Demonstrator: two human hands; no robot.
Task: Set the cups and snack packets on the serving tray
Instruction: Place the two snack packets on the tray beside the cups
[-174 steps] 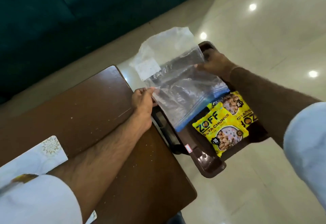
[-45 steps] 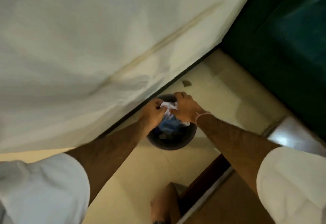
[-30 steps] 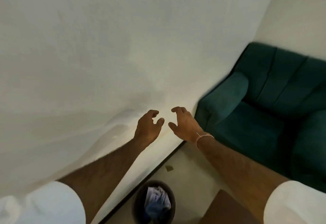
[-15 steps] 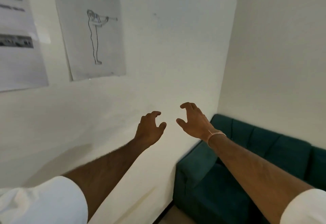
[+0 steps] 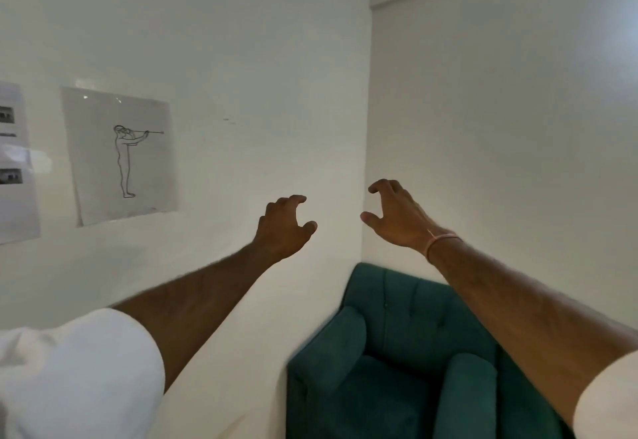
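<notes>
Oddly, both hands hang empty, fingers curled apart: left hand (image 5: 283,228), right hand (image 5: 397,217), facing a wall above a sofa (image 5: 397,352). No cups, packets or tray show. Packets are probably light and crinkly, best pinched at an edge.

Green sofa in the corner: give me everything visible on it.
The sofa is dark teal, upholstered in what looks like velvety fabric, with a button-tufted back and rounded padded arms. It stands upright in the room corner, apparently against both white walls. Its lower part is cut off by the frame, and the right forearm crosses in front of it. Nothing lies on the visible part.
</notes>
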